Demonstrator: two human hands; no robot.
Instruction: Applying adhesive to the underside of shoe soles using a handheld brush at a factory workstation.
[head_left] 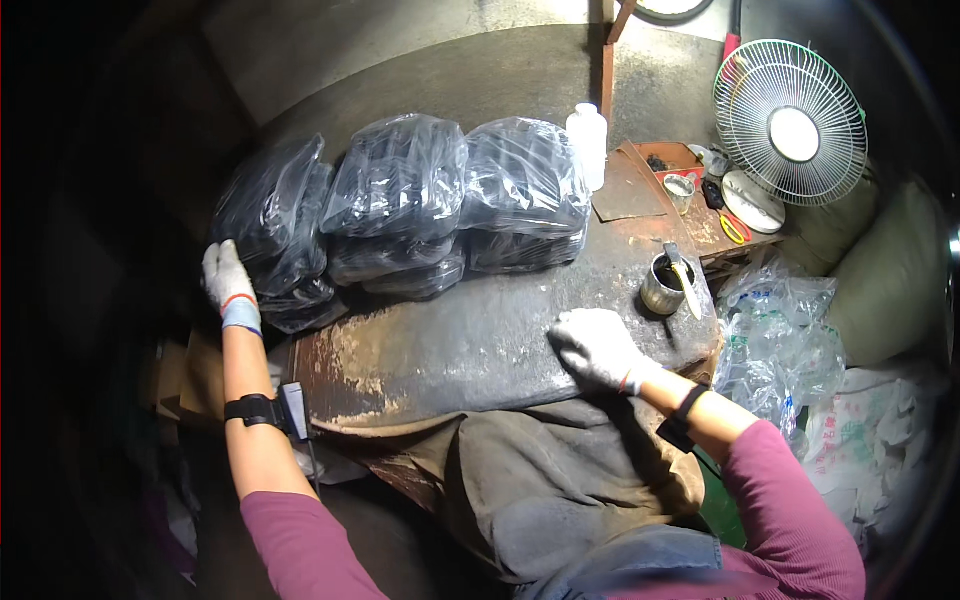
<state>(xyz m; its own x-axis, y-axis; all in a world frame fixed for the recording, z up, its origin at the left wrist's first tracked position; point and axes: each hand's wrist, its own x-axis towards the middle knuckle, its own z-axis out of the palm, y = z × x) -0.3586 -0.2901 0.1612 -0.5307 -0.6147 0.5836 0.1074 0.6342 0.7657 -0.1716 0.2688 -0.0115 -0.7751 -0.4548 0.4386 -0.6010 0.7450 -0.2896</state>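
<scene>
My left hand, in a white glove, is against the outer left side of a stack of dark bundles in clear plastic bags. Its fingers look stretched out along the bags. Two more stacks of bagged dark bundles, a middle one and a right one, stand beside it on the worn table. My right hand, also in a white glove, rests near the table's front edge with its fingers curled under. Whatever may be inside those fingers is hidden. A metal cup with a brush in it stands to its right.
A white bottle stands behind the right stack. Farther right are a red tray, yellow-handled scissors and a round fan. Clear plastic bags heap beside the table. Grey cloth covers my lap.
</scene>
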